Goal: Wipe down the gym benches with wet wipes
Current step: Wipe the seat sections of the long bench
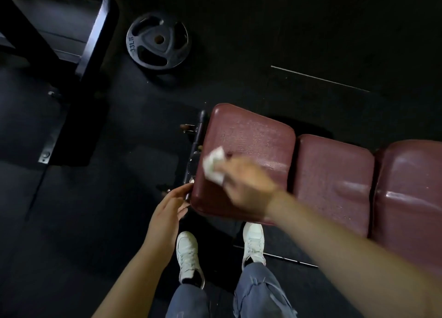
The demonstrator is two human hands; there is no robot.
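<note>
1. You stand on a dark rubber gym floor, with a black steel frame at your upper left.
2. A black weight plate lies flat on the floor; its raised lettering reads "33LB".
3. The bench runs off to your right in three maroon padded sections, the vinyl worn and glossy with a damp sheen.
4. Your right hand, blurred, holds a crumpled white wet wipe against the end pad near its left edge.
5. Your left hand is open, fingers relaxed, fingertips touching the pad's near corner by the black bracket.
6. Your white sneakers and blue jeans show below.
</note>
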